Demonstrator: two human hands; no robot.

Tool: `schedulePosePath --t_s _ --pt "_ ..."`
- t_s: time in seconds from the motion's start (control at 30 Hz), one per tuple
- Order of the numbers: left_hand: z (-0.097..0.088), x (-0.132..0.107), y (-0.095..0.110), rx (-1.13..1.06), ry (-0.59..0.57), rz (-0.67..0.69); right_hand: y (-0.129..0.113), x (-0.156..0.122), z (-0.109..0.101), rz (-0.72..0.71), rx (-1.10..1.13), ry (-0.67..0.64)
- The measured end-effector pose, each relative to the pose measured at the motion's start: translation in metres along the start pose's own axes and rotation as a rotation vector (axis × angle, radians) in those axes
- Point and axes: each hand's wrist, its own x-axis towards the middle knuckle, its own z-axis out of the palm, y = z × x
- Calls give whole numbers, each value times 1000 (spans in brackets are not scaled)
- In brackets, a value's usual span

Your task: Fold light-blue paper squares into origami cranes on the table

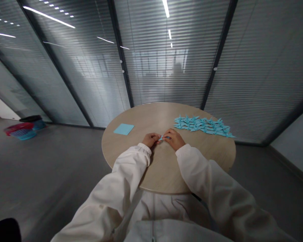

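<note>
Between my two hands is a small piece of folded blue paper [161, 137], mostly covered by my fingers, so its exact shape is hidden. My left hand [151, 139] pinches it from the left, just above the tabletop. From the right, my right hand [174, 139] grips the same paper with bent fingers. Several folded blue paper cranes [202, 125] stand in close rows beyond my right hand. A flat square stack of blue paper [123, 129] lies farther off to the left of my left hand.
The round wooden table [166, 174] reaches close to my body. A glass wall with blinds [164, 87] rises behind it. On the floor at far left stand a blue bin with a red bag [21, 131] and a dark-rimmed bin [37, 122].
</note>
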Motion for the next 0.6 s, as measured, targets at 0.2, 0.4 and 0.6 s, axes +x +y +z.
schedulePosePath --t_s 0.2,0.4,0.6 --pt "0 1 -1 -23 15 -23 -4 -1 0 -49 -117 -34" --pt "2 -2 4 -85 45 -129 -9 1 0 -78 -166 -46" --pt "3 -5 5 -163 2 -175 -7 0 1 -113 -174 -52"
